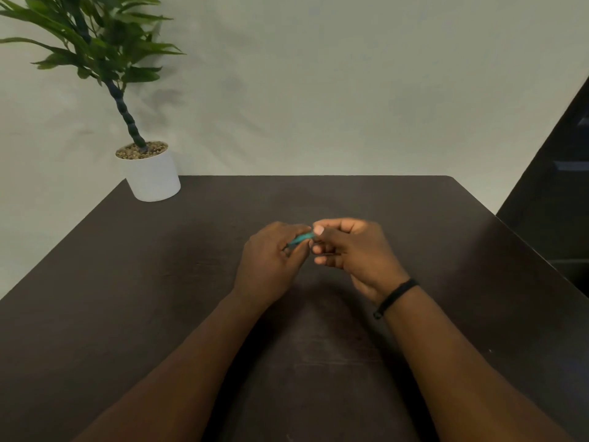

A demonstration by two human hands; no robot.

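Both hands pinch one small teal object [301, 239] between them, just above the middle of the dark table [159, 282]. The left hand [271, 260] curls its fingers round the lower, nearer end, most of which is hidden inside the curl. The right hand [353, 250] closes thumb and forefinger on the upper end, with the thumbnail right at the tip and the other fingers folded loosely underneath. Only a short slanting strip of teal shows between the two grips, so it may be a slim pen-like or clip-like piece, though that cannot be told for sure.

I judge the work to be in its middle. The object is up off the table and held at both ends, in one piece as far as can be seen, and nothing lies near the hands. Whatever is meant for it, pulling apart, twisting or bending, looks not yet done, and setting it down is left too.

A potted plant [153, 177] stands at the far left corner, well apart from the hands, and a black band [395, 298] circles the right wrist
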